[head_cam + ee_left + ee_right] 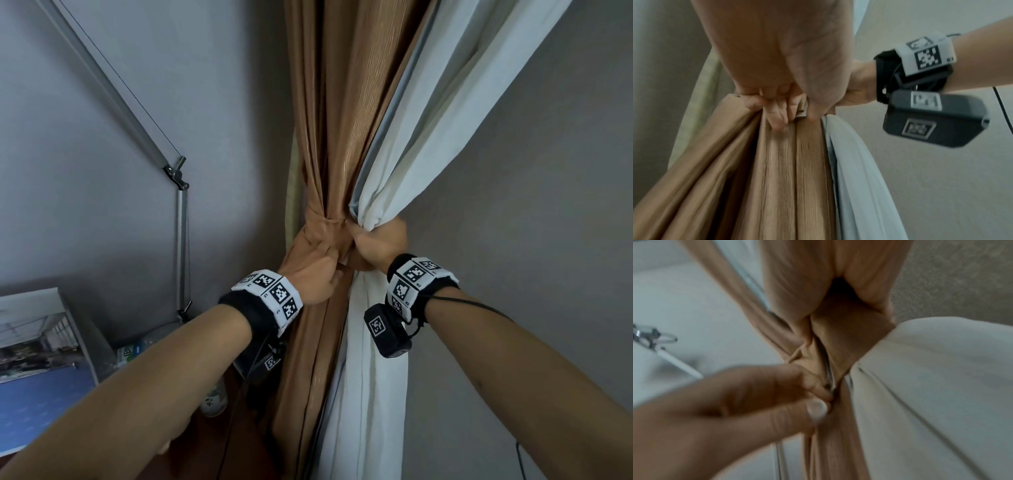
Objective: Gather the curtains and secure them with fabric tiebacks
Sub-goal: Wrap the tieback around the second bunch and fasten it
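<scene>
The curtains hang vertical between both hands, left hand and right hand gripping the tieback ends together.

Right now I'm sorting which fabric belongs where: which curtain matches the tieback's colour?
The tan curtain, left of the white curtain. The tieback that both hands grip shares its tan colour; the other is pale.

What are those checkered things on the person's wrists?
Both arms are bare, no sleeves. Each wrist wears a black band wrapped in white tags printed with black square codes. A small dark box with its own code tag hangs under each wrist, with thin black cables.
</scene>
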Tool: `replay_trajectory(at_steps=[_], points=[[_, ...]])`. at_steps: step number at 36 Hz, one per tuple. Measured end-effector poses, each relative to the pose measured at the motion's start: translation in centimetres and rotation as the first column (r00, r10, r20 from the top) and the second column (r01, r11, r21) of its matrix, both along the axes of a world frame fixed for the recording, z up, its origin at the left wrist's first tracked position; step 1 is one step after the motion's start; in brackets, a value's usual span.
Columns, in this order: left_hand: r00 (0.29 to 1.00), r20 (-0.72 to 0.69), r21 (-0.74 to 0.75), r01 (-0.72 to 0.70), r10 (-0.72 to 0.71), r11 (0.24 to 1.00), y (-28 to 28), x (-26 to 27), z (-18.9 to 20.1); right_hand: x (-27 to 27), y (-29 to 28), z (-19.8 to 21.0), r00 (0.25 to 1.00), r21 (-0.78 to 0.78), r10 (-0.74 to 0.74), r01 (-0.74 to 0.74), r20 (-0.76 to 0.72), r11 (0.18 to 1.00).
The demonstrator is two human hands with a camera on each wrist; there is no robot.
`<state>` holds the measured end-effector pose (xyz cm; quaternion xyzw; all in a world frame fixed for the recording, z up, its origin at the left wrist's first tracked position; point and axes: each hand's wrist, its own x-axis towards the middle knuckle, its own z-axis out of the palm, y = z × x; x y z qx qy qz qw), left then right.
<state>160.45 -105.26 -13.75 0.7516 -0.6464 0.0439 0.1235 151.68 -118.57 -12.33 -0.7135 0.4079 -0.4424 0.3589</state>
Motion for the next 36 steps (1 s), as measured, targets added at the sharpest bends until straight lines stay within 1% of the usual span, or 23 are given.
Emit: replay_trajectory(at_steps=[2, 3, 4, 5, 6, 7, 8, 9, 10, 11, 13, 14, 15, 18, 19, 21, 22, 23, 24, 29, 30, 32, 36], points=[[0.987, -0.158, -0.058, -0.032, 0.023, 0.998, -0.2, 0.1, -0.2, 0.1, -0.1, 0.1, 0.999, -0.037, -0.033, 0.032, -0.018, 0.999], [0.960, -0.278, -0.101, -0.063, 0.033, 0.993, -0.3, 0.2, -0.1, 0.1, -0.1, 0.1, 0.999, -0.050, -0.038, 0.037, -0.023, 0.998], [0.900, -0.433, -0.118, -0.119, 0.057, 0.986, -0.4, 0.1, 0.1, 0.1, -0.2, 0.2, 0.999, -0.053, -0.040, 0.039, -0.024, 0.998], [0.792, -0.605, -0.103, -0.187, 0.087, 0.977, -0.5, 0.0, 0.4, 0.1, -0.1, 0.2, 0.999, -0.056, -0.037, 0.036, -0.020, 0.998], [0.625, -0.772, -0.049, -0.238, 0.114, 0.970, -0.6, -0.2, 0.7, 0.0, -0.1, 0.3, 0.999, -0.053, -0.033, 0.032, -0.019, 0.998], [0.405, -0.905, 0.020, -0.260, 0.128, 0.965, -0.7, -0.5, 0.9, 0.0, 0.0, 0.3, 1.000, -0.052, -0.026, 0.026, -0.015, 0.998], [0.186, -0.973, 0.081, -0.268, 0.134, 0.960, -0.6, -0.7, 1.3, 0.0, 0.1, 0.4, 1.000, -0.048, -0.014, 0.013, -0.013, 0.999], [0.046, -0.990, 0.113, -0.278, 0.130, 0.954, -0.6, -0.6, 1.5, -0.1, 0.1, 0.4, 1.000, -0.045, -0.001, 0.000, -0.011, 0.999], [-0.026, -0.991, 0.133, -0.275, 0.131, 0.952, -0.6, -0.4, 1.6, -0.1, 0.1, 0.4, 1.000, -0.043, 0.010, -0.010, -0.011, 0.999], [-0.065, -0.989, 0.145, -0.266, 0.132, 0.953, -0.6, -0.1, 1.5, -0.2, 0.1, 0.4, 1.000, -0.045, 0.019, -0.020, -0.010, 0.999], [-0.104, -0.987, 0.142, -0.235, 0.121, 0.962, -0.5, 0.1, 1.3, -0.2, 0.1, 0.3, 0.999, -0.043, 0.028, -0.029, -0.015, 0.999], [-0.122, -0.987, 0.129, -0.224, 0.103, 0.966, -0.7, 0.0, 1.1, -0.2, 0.1, 0.3, 0.999, -0.040, 0.029, -0.030, -0.016, 0.999], [-0.121, -0.990, 0.099, -0.231, 0.073, 0.968, -0.9, -0.1, 0.9, -0.2, 0.1, 0.3, 0.999, -0.036, 0.030, -0.030, -0.013, 0.999], [-0.017, -1.000, -0.012, -0.333, -0.019, 0.943, -1.4, -0.5, 0.1, 0.0, 0.4, 0.3, 1.000, -0.023, 0.019, -0.019, -0.006, 1.000], [-0.011, -0.999, -0.030, -0.344, -0.036, 0.938, -1.5, -0.6, -0.1, 0.0, 0.5, 0.3, 1.000, -0.020, 0.009, -0.009, 0.002, 1.000], [-0.048, -0.998, -0.023, -0.345, -0.042, 0.938, -1.4, -0.6, -0.5, -0.1, 0.7, 0.3, 1.000, -0.010, -0.004, 0.005, 0.022, 1.000], [-0.052, -0.998, -0.014, -0.347, -0.034, 0.938, -1.2, -0.5, -0.7, -0.2, 0.9, 0.4, 1.000, 0.000, -0.008, 0.008, 0.028, 1.000], [-0.036, -0.999, -0.011, -0.346, -0.025, 0.938, -1.0, -0.5, -0.6, -0.3, 1.0, 0.4, 0.999, 0.007, -0.012, 0.011, 0.033, 1.000], [-0.002, -1.000, -0.007, -0.342, -0.008, 0.940, -0.9, -0.4, -0.7, -0.3, 1.1, 0.4, 0.999, 0.015, -0.016, 0.016, 0.034, 1.000], [0.264, -0.963, -0.014, -0.280, 0.063, 0.960, -0.3, -0.1, 0.3, -0.8, 2.0, 0.5, 0.999, 0.063, 0.011, -0.015, 0.052, 0.998], [0.302, -0.949, 0.005, -0.265, 0.088, 0.964, 0.0, 0.0, 0.5, -1.0, 2.3, 0.5, 0.998, 0.083, 0.025, -0.029, 0.055, 0.996], [0.333, -0.934, 0.044, -0.248, 0.128, 0.968, 0.5, 0.5, 1.0, -1.7, 2.8, 0.6, 0.996, 0.126, 0.063, -0.072, 0.070, 0.989], [0.306, -0.925, 0.149, -0.247, 0.223, 0.958, 1.7, 1.3, 2.2, -3.7, 4.3, 1.8, 0.975, 0.209, 0.175, -0.201, 0.137, 0.957]])
